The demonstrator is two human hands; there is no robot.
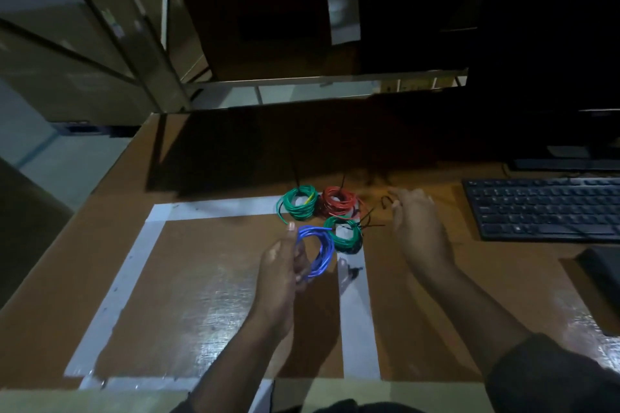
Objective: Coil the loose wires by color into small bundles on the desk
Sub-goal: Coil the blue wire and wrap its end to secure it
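Left hand (285,265) gripping blue coil (317,251), round, glossy, tightly looped

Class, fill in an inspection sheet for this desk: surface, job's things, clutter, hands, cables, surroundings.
Surface: brown desk with a white tape square.
Job's things: two green coils and a red coil lie together at the square's far right corner; blue coil in hand.
Clutter: black ties beside the coils.
Hands: left hand grips the blue coil; right hand pinches a black tie.
Cables: nothing seen apart from the coils.
Surroundings: keyboard at right; dark room behind.
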